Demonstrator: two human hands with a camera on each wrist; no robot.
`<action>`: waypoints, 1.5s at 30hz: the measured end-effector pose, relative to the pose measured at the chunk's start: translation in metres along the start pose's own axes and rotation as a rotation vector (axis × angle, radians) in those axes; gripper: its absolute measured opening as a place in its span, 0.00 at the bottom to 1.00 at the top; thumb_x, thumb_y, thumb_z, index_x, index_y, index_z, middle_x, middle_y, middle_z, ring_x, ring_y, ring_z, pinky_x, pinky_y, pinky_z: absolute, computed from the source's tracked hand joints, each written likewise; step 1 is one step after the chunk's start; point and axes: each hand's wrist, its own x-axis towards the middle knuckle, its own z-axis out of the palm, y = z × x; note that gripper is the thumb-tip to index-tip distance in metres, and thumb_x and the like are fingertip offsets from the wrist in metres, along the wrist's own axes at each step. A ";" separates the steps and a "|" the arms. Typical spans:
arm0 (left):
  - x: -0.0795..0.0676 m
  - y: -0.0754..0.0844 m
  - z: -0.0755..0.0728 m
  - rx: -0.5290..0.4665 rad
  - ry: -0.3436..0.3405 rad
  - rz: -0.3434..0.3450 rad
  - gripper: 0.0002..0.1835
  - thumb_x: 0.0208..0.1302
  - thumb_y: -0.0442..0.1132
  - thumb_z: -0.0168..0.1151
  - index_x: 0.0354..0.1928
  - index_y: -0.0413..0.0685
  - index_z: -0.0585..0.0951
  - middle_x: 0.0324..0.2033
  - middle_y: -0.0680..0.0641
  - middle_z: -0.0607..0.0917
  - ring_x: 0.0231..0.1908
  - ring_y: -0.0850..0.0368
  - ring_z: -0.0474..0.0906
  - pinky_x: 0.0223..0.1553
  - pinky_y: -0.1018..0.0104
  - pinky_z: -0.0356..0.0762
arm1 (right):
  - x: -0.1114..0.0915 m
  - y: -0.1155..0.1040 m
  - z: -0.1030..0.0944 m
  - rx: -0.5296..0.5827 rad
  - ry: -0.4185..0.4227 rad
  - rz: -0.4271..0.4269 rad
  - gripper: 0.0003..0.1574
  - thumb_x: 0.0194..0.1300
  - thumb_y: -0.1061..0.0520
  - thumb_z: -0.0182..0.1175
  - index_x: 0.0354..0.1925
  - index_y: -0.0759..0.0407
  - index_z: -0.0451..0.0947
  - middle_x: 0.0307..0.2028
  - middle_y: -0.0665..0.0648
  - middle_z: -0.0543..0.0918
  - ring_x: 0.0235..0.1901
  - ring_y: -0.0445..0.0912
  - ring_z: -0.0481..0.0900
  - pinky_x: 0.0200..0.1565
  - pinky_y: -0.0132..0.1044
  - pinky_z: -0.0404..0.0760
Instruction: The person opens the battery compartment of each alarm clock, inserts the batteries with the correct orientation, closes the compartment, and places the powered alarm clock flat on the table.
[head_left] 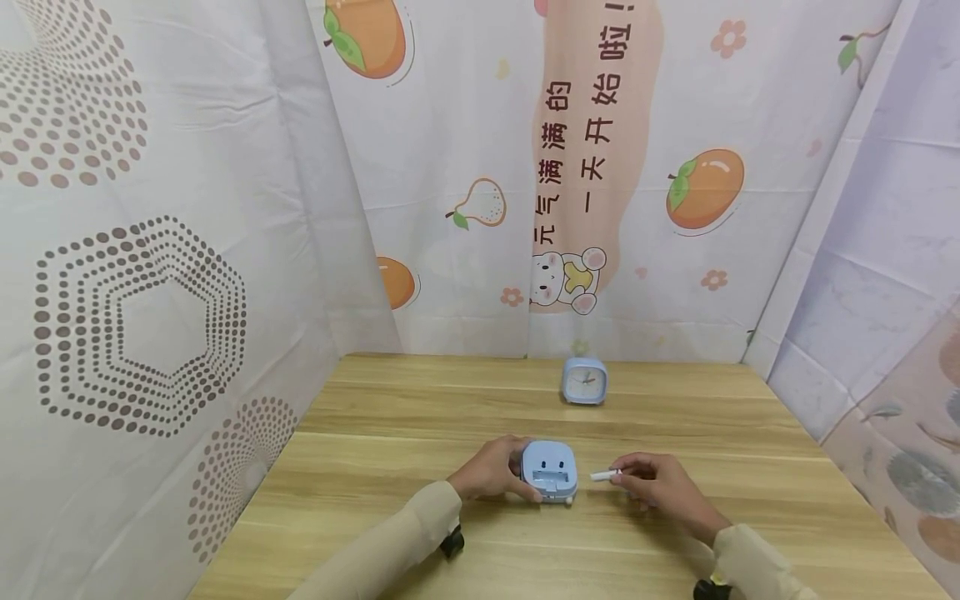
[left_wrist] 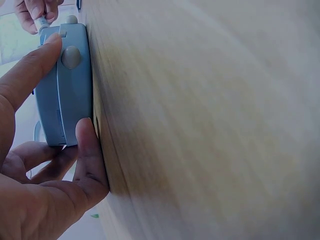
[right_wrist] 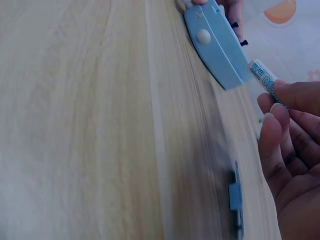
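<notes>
A light blue alarm clock (head_left: 534,458) lies on its face on the table, its back up and its battery compartment uncovered. My left hand (head_left: 489,472) holds it from the left, with thumb and fingers against its sides, as the left wrist view shows on the clock's casing (left_wrist: 75,95). Between the thumb and fingers of my right hand (head_left: 666,490) is a white battery (right_wrist: 262,75) with blue print. The battery is to the right of the clock, apart from it in the head view. Below the right hand, a small blue battery cover (right_wrist: 235,196) rests on the table.
A second light blue clock (head_left: 585,383) stands upright farther back, its dial facing me. The wooden table (head_left: 420,400) meets a printed curtain (head_left: 450,275) at the back. More curtains hang at left and right.
</notes>
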 end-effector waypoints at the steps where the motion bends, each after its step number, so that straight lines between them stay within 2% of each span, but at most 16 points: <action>1: 0.000 0.000 0.000 0.000 0.000 0.002 0.52 0.42 0.45 0.88 0.73 0.49 0.73 0.53 0.57 0.79 0.43 0.61 0.75 0.47 0.65 0.77 | 0.000 -0.001 0.002 -0.004 0.000 -0.007 0.21 0.67 0.51 0.71 0.49 0.65 0.84 0.35 0.64 0.83 0.26 0.44 0.76 0.25 0.36 0.80; 7: 0.000 -0.001 0.001 0.004 0.001 0.010 0.52 0.43 0.45 0.88 0.73 0.49 0.73 0.54 0.56 0.79 0.44 0.62 0.76 0.48 0.65 0.78 | 0.001 -0.004 0.011 -0.024 -0.008 -0.018 0.19 0.67 0.50 0.71 0.48 0.63 0.85 0.35 0.64 0.85 0.24 0.43 0.75 0.23 0.34 0.77; 17: -0.001 0.000 0.001 0.014 0.003 0.006 0.53 0.43 0.46 0.88 0.74 0.48 0.72 0.57 0.54 0.78 0.44 0.63 0.76 0.47 0.66 0.78 | 0.001 -0.011 0.022 -0.028 -0.019 -0.008 0.19 0.67 0.49 0.71 0.48 0.61 0.85 0.37 0.63 0.86 0.27 0.44 0.76 0.25 0.35 0.80; 25: 0.001 -0.003 0.001 0.029 0.004 0.029 0.51 0.42 0.46 0.88 0.72 0.51 0.74 0.51 0.57 0.79 0.41 0.63 0.76 0.45 0.67 0.77 | 0.002 -0.015 0.029 -0.024 -0.022 -0.040 0.17 0.66 0.50 0.71 0.46 0.60 0.85 0.35 0.63 0.84 0.24 0.42 0.75 0.24 0.34 0.79; 32: 0.001 -0.004 0.001 0.006 0.000 0.038 0.50 0.42 0.44 0.88 0.71 0.52 0.75 0.50 0.58 0.79 0.41 0.64 0.76 0.45 0.67 0.78 | 0.005 -0.019 0.034 -0.164 0.043 -0.179 0.10 0.65 0.52 0.73 0.41 0.56 0.87 0.30 0.52 0.83 0.27 0.40 0.75 0.24 0.32 0.76; 35: 0.000 -0.003 0.000 0.001 0.001 0.040 0.48 0.42 0.44 0.88 0.70 0.54 0.77 0.51 0.58 0.80 0.42 0.64 0.77 0.46 0.67 0.78 | 0.007 -0.021 0.036 -0.207 0.063 -0.212 0.08 0.65 0.52 0.73 0.40 0.52 0.87 0.29 0.48 0.83 0.26 0.39 0.75 0.23 0.32 0.76; 40: 0.000 -0.002 0.000 0.015 0.001 0.041 0.48 0.43 0.44 0.88 0.70 0.54 0.77 0.52 0.56 0.80 0.43 0.65 0.77 0.48 0.67 0.77 | 0.010 -0.023 0.041 -0.277 0.095 -0.240 0.08 0.64 0.51 0.73 0.40 0.52 0.88 0.29 0.44 0.85 0.28 0.38 0.77 0.25 0.32 0.77; 45: 0.000 -0.001 -0.001 0.017 0.000 0.044 0.47 0.43 0.45 0.88 0.70 0.55 0.77 0.53 0.56 0.80 0.44 0.65 0.77 0.49 0.67 0.77 | 0.010 -0.026 0.044 -0.323 0.118 -0.231 0.09 0.67 0.50 0.71 0.43 0.51 0.89 0.31 0.45 0.87 0.29 0.38 0.76 0.27 0.32 0.76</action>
